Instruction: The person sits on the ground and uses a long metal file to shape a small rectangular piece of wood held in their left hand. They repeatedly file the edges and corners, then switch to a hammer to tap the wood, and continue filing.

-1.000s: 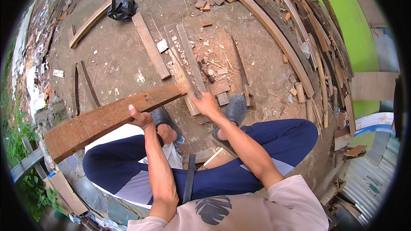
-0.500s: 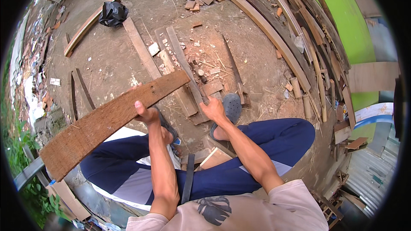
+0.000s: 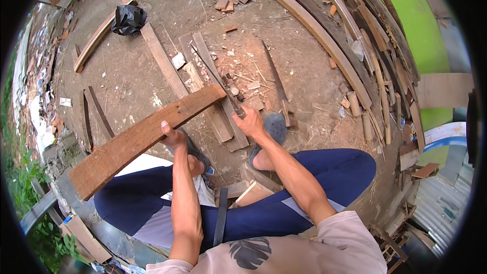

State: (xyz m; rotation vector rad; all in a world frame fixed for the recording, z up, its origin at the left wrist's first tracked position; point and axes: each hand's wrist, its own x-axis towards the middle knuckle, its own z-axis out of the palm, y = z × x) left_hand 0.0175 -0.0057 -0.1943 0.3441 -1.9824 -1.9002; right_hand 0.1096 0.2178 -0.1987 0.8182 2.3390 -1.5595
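Note:
My left hand (image 3: pixel 173 137) is closed around a rough brown wooden board (image 3: pixel 137 144), its thumb on top and its fingers hidden underneath. The board slants from above my left knee up to the right, one end close to my right hand (image 3: pixel 249 123). That hand grips the dark handle of a machete (image 3: pixel 215 75). Its long narrow blade is turned nearly edge-on and points away and to the left, just past the board's far end. Planks (image 3: pixel 215 116) lie on the ground beneath the board's far end and the blade.
Wood chips (image 3: pixel 253 85) litter the dirt ahead. A black plastic bag (image 3: pixel 129 19) sits at the far left beside long planks. Stacked timber (image 3: pixel 314 35) curves along the right, near a green wall (image 3: pixel 406 15). A grey clog (image 3: pixel 274 126) is on my right foot.
The board has shifted slightly right and its near end has risen. My right hand has moved slightly left, and the machete's blade has turned edge-on and swung left.

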